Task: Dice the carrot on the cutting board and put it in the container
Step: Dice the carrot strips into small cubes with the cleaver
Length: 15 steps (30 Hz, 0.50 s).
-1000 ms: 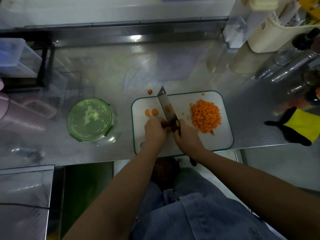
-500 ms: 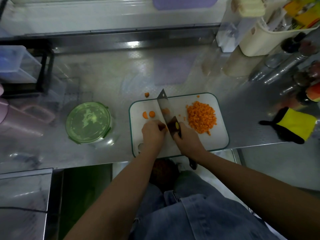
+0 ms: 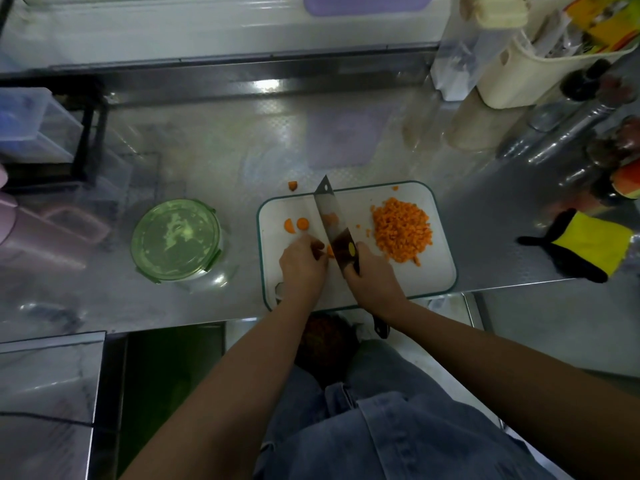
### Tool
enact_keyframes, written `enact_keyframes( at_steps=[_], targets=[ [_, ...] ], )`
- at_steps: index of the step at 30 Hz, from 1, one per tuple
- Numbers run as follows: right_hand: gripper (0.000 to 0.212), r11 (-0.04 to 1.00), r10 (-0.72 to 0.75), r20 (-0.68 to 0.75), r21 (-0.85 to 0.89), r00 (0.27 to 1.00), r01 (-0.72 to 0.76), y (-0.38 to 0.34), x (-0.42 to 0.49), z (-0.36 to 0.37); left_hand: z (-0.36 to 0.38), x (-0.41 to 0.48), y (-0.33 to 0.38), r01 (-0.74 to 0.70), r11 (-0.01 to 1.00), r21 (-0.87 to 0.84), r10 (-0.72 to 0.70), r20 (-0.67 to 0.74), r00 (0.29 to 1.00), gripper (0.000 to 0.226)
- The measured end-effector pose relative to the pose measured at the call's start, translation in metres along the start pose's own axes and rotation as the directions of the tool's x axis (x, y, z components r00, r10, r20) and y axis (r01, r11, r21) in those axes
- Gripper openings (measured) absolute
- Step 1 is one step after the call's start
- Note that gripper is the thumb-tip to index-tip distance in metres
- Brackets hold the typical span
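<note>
A white cutting board [image 3: 436, 275] with a green rim lies on the steel counter. A heap of diced carrot [image 3: 401, 230] sits on its right half. Two carrot slices [image 3: 297, 224] lie at its left. My right hand [image 3: 372, 277] grips the dark handle of a cleaver [image 3: 329, 216], blade pointing away from me. My left hand [image 3: 303, 263] holds a small carrot piece [image 3: 330, 251] against the board beside the blade, fingers curled. A round container [image 3: 176, 239] with a green lid stands left of the board.
One carrot end [image 3: 293, 185] lies on the counter behind the board. A yellow and black glove [image 3: 585, 249] lies at the right. Bottles and a cream basket [image 3: 526, 64] crowd the back right. A clear box on a black rack [image 3: 45, 133] stands at the far left.
The hands and cleaver stay at the same place on the board; the blade has shifted slightly. The view has tilted a little.
</note>
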State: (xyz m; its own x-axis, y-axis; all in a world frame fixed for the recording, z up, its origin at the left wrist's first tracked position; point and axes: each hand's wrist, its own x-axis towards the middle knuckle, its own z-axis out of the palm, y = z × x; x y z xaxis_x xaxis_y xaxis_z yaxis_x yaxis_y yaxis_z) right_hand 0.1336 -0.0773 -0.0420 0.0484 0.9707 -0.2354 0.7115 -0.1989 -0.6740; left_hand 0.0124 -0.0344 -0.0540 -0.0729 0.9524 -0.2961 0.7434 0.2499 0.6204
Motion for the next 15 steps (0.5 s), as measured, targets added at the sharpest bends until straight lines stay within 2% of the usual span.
enact_keyframes(
  at_steps=[11,15],
  targets=[
    [0.009,1.0,-0.009,0.005,-0.013,1.0,0.009,-0.0027,0.002,0.0042,-0.0026,0.0034,0.0023,-0.054,0.998,0.037,0.053,0.024,0.998,0.015],
    [0.026,1.0,0.009,-0.012,-0.02,1.0,-0.01,-0.0033,0.0033,0.0086,-0.0016,0.0046,0.0031,-0.061,0.997,0.052,0.06,0.027,0.998,0.015]
  ],
)
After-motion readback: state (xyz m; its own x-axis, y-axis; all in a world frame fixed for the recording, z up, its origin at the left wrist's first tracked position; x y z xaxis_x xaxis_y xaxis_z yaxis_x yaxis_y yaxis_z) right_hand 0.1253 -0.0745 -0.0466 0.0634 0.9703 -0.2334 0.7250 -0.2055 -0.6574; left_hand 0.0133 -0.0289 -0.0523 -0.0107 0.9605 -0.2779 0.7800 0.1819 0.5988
